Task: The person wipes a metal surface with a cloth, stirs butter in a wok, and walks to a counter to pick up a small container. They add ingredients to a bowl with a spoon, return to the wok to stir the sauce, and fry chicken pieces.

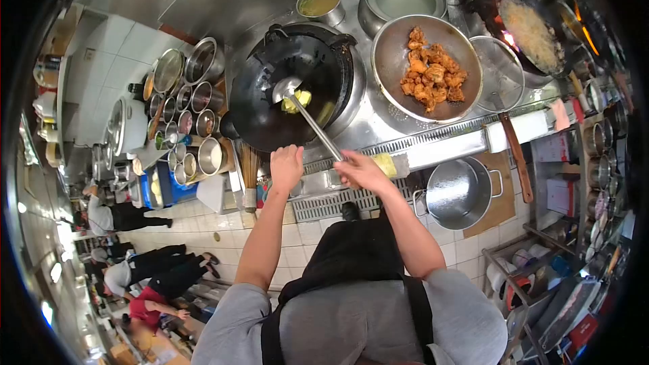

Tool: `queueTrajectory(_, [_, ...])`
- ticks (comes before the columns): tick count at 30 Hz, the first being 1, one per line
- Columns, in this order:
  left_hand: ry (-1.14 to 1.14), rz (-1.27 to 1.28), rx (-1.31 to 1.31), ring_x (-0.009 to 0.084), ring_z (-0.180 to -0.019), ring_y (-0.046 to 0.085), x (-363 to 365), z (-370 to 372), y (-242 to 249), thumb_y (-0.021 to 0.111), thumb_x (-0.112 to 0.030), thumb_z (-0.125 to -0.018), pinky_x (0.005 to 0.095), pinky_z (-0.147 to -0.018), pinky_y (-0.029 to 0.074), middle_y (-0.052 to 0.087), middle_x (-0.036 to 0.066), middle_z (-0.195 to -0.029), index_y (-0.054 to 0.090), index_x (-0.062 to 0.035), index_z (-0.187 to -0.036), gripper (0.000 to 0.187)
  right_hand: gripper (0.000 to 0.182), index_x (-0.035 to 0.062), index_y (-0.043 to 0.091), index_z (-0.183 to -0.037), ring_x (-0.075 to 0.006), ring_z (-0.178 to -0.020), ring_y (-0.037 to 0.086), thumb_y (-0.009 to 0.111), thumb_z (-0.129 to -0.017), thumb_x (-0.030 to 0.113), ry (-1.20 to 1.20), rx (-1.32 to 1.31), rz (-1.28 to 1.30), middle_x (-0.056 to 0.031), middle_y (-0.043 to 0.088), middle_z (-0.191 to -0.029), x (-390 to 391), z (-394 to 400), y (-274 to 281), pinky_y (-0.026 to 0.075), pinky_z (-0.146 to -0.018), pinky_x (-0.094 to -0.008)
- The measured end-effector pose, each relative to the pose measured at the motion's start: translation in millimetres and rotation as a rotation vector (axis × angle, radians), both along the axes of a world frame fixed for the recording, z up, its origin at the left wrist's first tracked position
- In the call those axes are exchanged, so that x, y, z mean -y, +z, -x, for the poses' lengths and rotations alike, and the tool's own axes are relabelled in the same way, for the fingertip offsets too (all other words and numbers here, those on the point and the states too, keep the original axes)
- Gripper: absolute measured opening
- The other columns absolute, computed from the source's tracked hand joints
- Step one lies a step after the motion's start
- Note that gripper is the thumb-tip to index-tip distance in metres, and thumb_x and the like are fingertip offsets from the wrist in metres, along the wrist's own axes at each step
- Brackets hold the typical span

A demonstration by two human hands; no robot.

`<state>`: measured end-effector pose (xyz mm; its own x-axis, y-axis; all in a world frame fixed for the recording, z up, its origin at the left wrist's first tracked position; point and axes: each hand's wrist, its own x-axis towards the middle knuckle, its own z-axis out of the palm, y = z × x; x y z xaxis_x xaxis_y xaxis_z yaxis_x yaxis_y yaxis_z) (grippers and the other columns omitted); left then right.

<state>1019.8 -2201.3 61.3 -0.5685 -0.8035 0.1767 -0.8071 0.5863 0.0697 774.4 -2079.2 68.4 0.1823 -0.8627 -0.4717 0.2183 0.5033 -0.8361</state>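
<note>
My right hand (362, 170) is closed round the end of a long metal ladle (316, 128). Its bowl dips into a black wok (260, 105) in front of me, beside some pale yellow-green pieces of food (297, 101) lying in dark, shiny liquid. At the wok's near rim is my left hand (287, 167), fingers together and bent, their tips turned away from view; what they hold, if anything, is hidden. A wide steel bowl (382, 71) of browned, saucy meat pieces (433, 71) stands to the right of the wok.
Behind stand a pot (368, 20) and a container of yellowish liquid (320, 3). Flames show by a bubbling pan (531, 34) at right, near a long-handled strainer (517, 155). A large pot (460, 192) sits low right; seasoning containers fill the left. Several people stand far left.
</note>
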Motion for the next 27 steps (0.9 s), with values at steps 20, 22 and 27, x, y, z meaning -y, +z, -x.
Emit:
queueTrajectory(20, [-0.04, -0.129, -0.176, 0.0368, -0.091, 0.069, 4, -3, -4, 0.051, -0.023, -0.104, 0.0518, -0.082, 0.047, 0.074, 0.018, -0.091, 0.067, -0.0046, -0.091, 0.028, 0.037, -0.007, 0.061, -0.121, -0.0452, -0.085, 0.07, 0.064, -0.093, 0.018, -0.385, -0.94, 0.205, -0.0301, 0.069, -0.088, -20, -99, 28, 0.054, -0.079, -0.051])
queueTrajectory(22, [-0.048, -0.181, -0.177, 0.0364, -0.092, 0.069, 7, -9, -9, 0.052, -0.023, -0.104, 0.0518, -0.083, 0.047, 0.074, 0.018, -0.092, 0.068, -0.0043, -0.092, 0.027, 0.035, -0.0077, 0.062, -0.116, -0.0475, -0.09, 0.07, 0.063, -0.092, 0.018, -0.392, -1.031, 0.158, -0.0327, 0.069, -0.088, -8, -108, 21, 0.053, -0.082, -0.0521])
queueTrajectory(27, [-0.049, -0.173, -0.22, 0.0366, -0.095, 0.068, -1, -17, -6, 0.054, -0.021, -0.102, 0.0521, -0.085, 0.046, 0.073, 0.018, -0.095, 0.068, -0.003, -0.094, 0.024, 0.033, -0.0083, 0.062, -0.112, -0.0488, -0.091, 0.069, 0.062, -0.091, 0.017, -0.382, -1.038, 0.205, -0.0333, 0.068, -0.087, 19, -132, -17, 0.053, -0.083, -0.0531])
